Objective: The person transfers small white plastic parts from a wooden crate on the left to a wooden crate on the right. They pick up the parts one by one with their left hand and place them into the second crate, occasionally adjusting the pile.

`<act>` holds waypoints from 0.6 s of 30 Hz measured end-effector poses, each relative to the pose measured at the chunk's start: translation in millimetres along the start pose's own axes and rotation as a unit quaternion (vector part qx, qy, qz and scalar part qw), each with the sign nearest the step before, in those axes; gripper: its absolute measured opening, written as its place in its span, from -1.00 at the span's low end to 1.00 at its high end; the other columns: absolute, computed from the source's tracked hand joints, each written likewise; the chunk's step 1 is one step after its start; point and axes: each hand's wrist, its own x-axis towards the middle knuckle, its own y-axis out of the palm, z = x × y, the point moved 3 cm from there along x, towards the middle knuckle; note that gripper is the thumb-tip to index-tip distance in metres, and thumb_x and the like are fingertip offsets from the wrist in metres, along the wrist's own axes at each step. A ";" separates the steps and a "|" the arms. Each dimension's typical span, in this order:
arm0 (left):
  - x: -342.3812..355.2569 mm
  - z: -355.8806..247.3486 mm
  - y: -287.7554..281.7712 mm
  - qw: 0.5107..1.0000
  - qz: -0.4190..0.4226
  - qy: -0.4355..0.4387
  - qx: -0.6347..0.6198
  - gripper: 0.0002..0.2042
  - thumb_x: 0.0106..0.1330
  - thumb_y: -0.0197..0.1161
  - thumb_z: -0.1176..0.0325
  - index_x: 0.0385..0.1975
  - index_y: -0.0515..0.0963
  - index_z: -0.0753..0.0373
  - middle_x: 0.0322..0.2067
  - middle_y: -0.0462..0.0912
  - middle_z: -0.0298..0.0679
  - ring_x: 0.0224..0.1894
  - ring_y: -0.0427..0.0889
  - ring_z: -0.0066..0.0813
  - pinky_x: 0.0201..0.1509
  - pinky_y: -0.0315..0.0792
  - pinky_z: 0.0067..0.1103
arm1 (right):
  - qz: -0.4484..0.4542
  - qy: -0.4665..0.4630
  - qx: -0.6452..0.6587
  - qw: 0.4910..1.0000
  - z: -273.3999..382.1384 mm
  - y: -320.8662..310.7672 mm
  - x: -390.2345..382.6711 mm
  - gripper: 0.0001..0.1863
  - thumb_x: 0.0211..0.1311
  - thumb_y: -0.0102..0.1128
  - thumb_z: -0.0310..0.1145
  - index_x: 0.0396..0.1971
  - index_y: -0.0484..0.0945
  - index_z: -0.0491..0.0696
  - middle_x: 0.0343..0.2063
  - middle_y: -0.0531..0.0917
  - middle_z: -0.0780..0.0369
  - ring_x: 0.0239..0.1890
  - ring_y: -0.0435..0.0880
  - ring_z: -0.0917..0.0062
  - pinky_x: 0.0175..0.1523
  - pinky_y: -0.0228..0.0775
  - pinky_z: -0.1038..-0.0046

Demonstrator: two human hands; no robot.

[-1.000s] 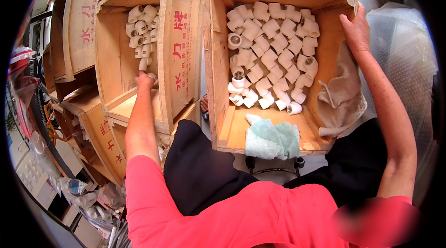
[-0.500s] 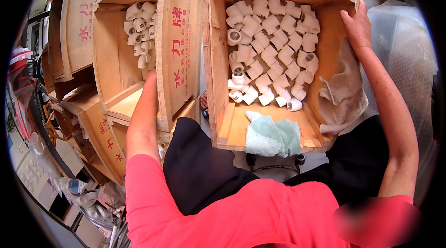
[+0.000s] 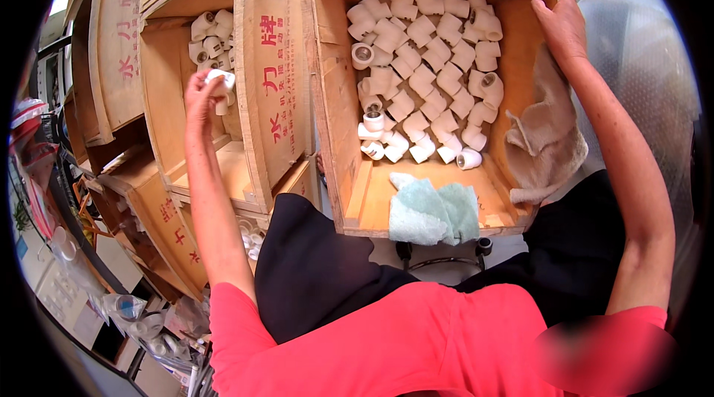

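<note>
My left hand (image 3: 198, 97) pinches a white pipe elbow (image 3: 222, 80) above the wooden crate (image 3: 162, 92) at my left. Deeper inside that crate lies a pile of similar white fittings (image 3: 212, 31). In front of me a larger wooden box (image 3: 324, 107) holds many white pipe elbows (image 3: 422, 79), most set close together in slanting rows. My right hand (image 3: 563, 27) grips that box's far right rim, thumb on the near side and fingers partly hidden behind the wood. A pale green cloth (image 3: 437, 211) hangs over the box's near edge.
A beige cloth (image 3: 549, 144) drapes over the box's right side, beside bubble wrap (image 3: 632, 77). More wooden crates (image 3: 119, 55) are stacked at the left. Bagged clear and white parts (image 3: 141, 319) stand at lower left. Under the box shows a dark metal stand (image 3: 446, 256).
My left hand has come up out of the left crate's interior and now shows a white elbow in its fingers. My right hand stays on the box rim; the view has shifted slightly.
</note>
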 end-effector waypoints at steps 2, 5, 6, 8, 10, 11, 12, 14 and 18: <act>-18.2 -61.5 2.2 0.995 0.030 0.058 -0.073 -0.61 0.13 0.34 0.34 -0.04 0.43 0.15 -0.18 0.57 -0.29 -0.16 0.59 -0.47 -0.15 0.48 -0.54 | -0.016 -0.026 0.006 1.000 -3.8 -3.0 1.2 -0.36 0.08 0.16 -0.18 0.18 0.26 -0.05 -0.03 0.57 -0.01 0.03 0.53 0.09 0.14 0.33 0.26; -70.3 -147.9 30.8 0.960 0.153 0.137 -0.188 -0.54 0.16 0.26 0.35 0.06 0.35 0.30 -0.04 0.52 -0.07 -0.01 0.55 -0.34 0.06 0.49 -0.48 | -0.013 -0.007 -0.014 1.000 -7.3 -3.6 1.5 -0.36 0.07 0.17 -0.19 0.18 0.26 -0.06 -0.03 0.57 -0.02 0.03 0.52 0.06 0.14 0.33 0.24; -89.0 -168.3 40.2 0.939 0.220 0.160 -0.209 -0.55 0.15 0.26 0.35 0.04 0.37 0.29 -0.02 0.50 -0.05 0.01 0.55 -0.33 0.07 0.49 -0.47 | -0.013 -0.008 -0.007 1.000 -6.6 -2.3 1.5 -0.35 0.07 0.17 -0.19 0.18 0.25 -0.06 -0.04 0.56 -0.03 0.03 0.51 0.05 0.14 0.33 0.24; -117.2 -195.6 67.9 0.896 0.339 0.216 -0.189 -0.58 0.13 0.28 0.33 0.00 0.41 0.27 0.00 0.49 -0.04 0.01 0.54 -0.33 0.06 0.49 -0.45 | -0.011 -0.014 0.006 1.000 -3.7 0.8 1.9 -0.35 0.07 0.17 -0.19 0.18 0.25 -0.06 -0.04 0.56 -0.04 0.03 0.51 0.03 0.14 0.33 0.23; -134.1 -201.7 109.7 0.863 0.429 0.243 -0.106 -0.60 0.09 0.32 0.30 -0.06 0.46 0.23 -0.01 0.49 -0.09 -0.02 0.53 -0.38 0.00 0.50 -0.44 | -0.009 -0.006 0.003 1.000 -5.3 1.8 1.8 -0.34 0.07 0.17 -0.17 0.18 0.24 -0.06 -0.04 0.56 -0.04 0.03 0.51 0.03 0.14 0.33 0.22; -142.9 -201.6 134.1 0.852 0.464 0.235 -0.061 -0.62 0.07 0.34 0.28 -0.09 0.49 0.20 -0.04 0.50 -0.13 -0.04 0.52 -0.41 -0.04 0.50 -0.44 | -0.007 -0.002 0.002 1.000 -6.5 1.6 1.5 -0.34 0.07 0.17 -0.17 0.18 0.24 -0.06 -0.04 0.56 -0.04 0.03 0.51 0.02 0.14 0.33 0.22; -154.6 -197.4 161.0 0.841 0.465 0.273 0.030 -0.64 0.06 0.32 0.30 -0.12 0.49 0.20 -0.10 0.50 -0.15 -0.08 0.52 -0.39 -0.07 0.49 -0.44 | -0.010 -0.008 0.002 1.000 -6.1 1.3 1.7 -0.34 0.07 0.17 -0.16 0.18 0.24 -0.06 -0.05 0.57 -0.05 0.03 0.51 0.02 0.14 0.33 0.21; -178.4 -174.8 212.0 0.801 0.469 0.299 0.222 -0.67 0.05 0.31 0.32 -0.17 0.49 0.20 -0.20 0.46 -0.19 -0.12 0.51 -0.33 -0.06 0.46 -0.46 | -0.015 -0.022 0.001 1.000 -6.2 3.1 2.1 -0.34 0.07 0.17 -0.15 0.18 0.24 -0.06 -0.06 0.57 -0.06 0.02 0.51 0.01 0.13 0.33 0.20; -203.1 -99.9 283.4 0.669 0.498 0.306 0.459 -0.70 0.02 0.25 0.40 -0.19 0.51 0.21 -0.21 0.42 -0.10 -0.14 0.51 -0.12 -0.07 0.45 -0.35 | -0.006 -0.005 -0.022 1.000 -6.5 0.9 5.0 -0.33 0.07 0.17 -0.14 0.18 0.22 -0.06 -0.08 0.57 -0.09 0.00 0.52 -0.02 0.12 0.34 0.18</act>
